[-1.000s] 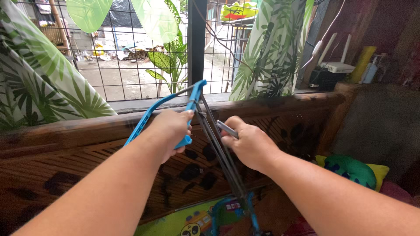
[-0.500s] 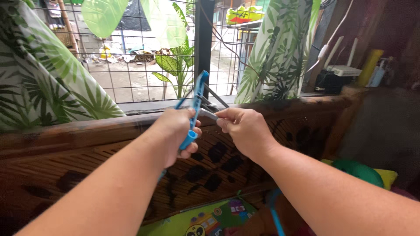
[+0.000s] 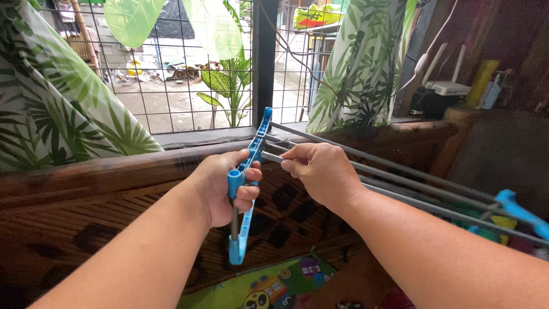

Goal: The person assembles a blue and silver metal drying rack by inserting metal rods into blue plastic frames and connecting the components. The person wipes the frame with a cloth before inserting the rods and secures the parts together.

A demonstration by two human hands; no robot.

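The left hand (image 3: pixel 226 186) is wrapped tight around a blue plastic end bracket (image 3: pixel 247 177) of a folding drying rack, fingers curled over its front edge and thumb hidden behind, so the grip is fully closed on it. The bracket stands nearly upright, tilted slightly to the right at its top, in front of a dark wooden bench back (image 3: pixel 114 189); a short grey rod runs down from its round socket to its lower end. The right hand (image 3: pixel 323 174) is just beside the left, its thumb and forefinger pinched together on the near end of a grey metal rod (image 3: pixel 400 167), right where that rod meets the bracket. Several like rods run off to the right, parallel, toward a second blue bracket (image 3: pixel 520 212) at the frame's right edge. Behind the bench are a wire-mesh window (image 3: pixel 183 86), leaf-print curtains (image 3: pixel 360 68) and a green plant (image 3: pixel 229 86). A colourful play mat (image 3: pixel 274 283) lies below.
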